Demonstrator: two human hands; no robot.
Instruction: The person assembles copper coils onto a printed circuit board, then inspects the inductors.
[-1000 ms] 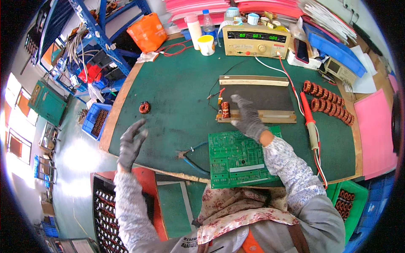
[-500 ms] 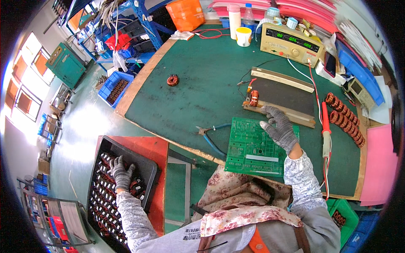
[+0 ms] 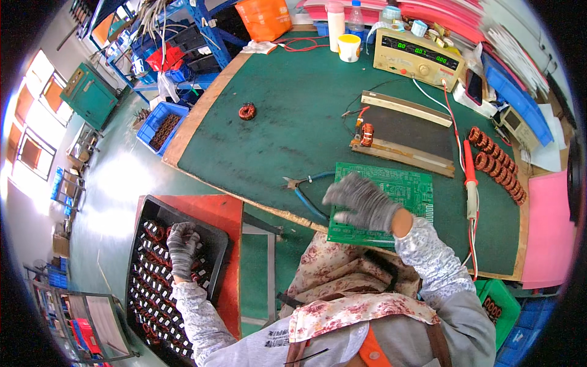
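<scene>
My left hand (image 3: pixel 183 249), in a grey knit glove, is down in a black tray (image 3: pixel 224 243) filled with rows of copper-wound coils (image 3: pixel 160 287) with white tags. Its fingers are drawn together at the tray's upper part; what they hold is hidden. Over a green circuit board (image 3: pixel 416 189) at the table's front edge hovers my right hand (image 3: pixel 362 205), also gloved, with thumb and fingers apart and nothing seen in it. Blue-handled pliers (image 3: pixel 309 199) lie just left of the board, their handles partly hidden.
One copper toroid coil (image 3: pixel 247 111) sits alone on the green table (image 3: pixel 275 140). Another coil (image 3: pixel 367 134) rests at a wooden-railed fixture (image 3: pixel 403 125). Rows of coils (image 3: pixel 498 165) stand at right beside a red-and-white probe (image 3: pixel 469 171). A power supply (image 3: pixel 416 61) stands behind.
My right hand has moved left and nearer over the board, turning its fingers leftward. My left hand has shifted slightly within the tray, its fingers going from spread to drawn together.
</scene>
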